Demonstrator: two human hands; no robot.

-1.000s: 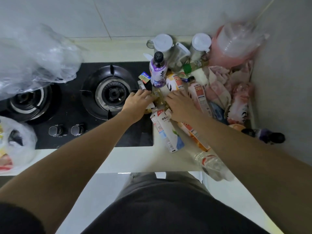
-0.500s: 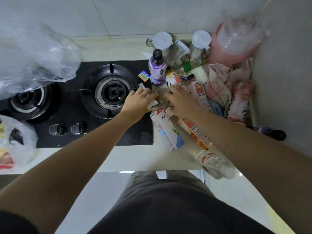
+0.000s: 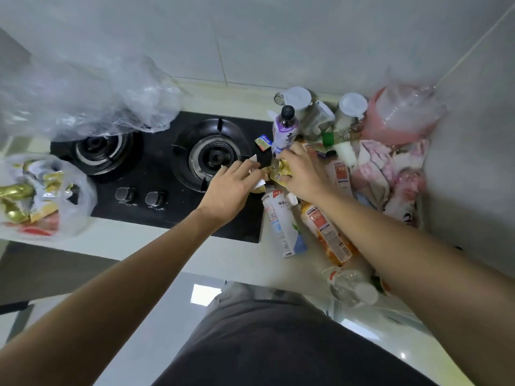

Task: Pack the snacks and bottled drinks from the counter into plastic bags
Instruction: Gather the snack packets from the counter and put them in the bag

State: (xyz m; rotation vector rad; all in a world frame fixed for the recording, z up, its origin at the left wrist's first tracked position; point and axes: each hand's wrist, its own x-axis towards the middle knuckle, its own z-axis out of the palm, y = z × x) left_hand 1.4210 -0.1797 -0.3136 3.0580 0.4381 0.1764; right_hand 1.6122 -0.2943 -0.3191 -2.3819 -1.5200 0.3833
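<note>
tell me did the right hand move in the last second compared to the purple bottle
Yes. The right hand has moved toward the wall and now touches the base of the standing purple bottle, gripping gold snack packets.

1. Gold snack packets (image 3: 280, 171): I see small crinkled foil sachets, bunched just right of the stove (image 3: 167, 174), partly covered by fingers.
2. Purple bottle (image 3: 284, 129): upright, black cap, at the stove's far right corner.
3. White carton (image 3: 280, 224): lying flat, just right of the stove's near corner.
4. Orange bottle (image 3: 326, 232): lying beside the carton, further right.
5. Clear bottle (image 3: 349, 285): lying nearest me.
6. Filled bag (image 3: 41, 193): gold and red packets inside, left of the stove.
7. Empty clear bag (image 3: 89, 98): crumpled over the stove's far left.
</note>
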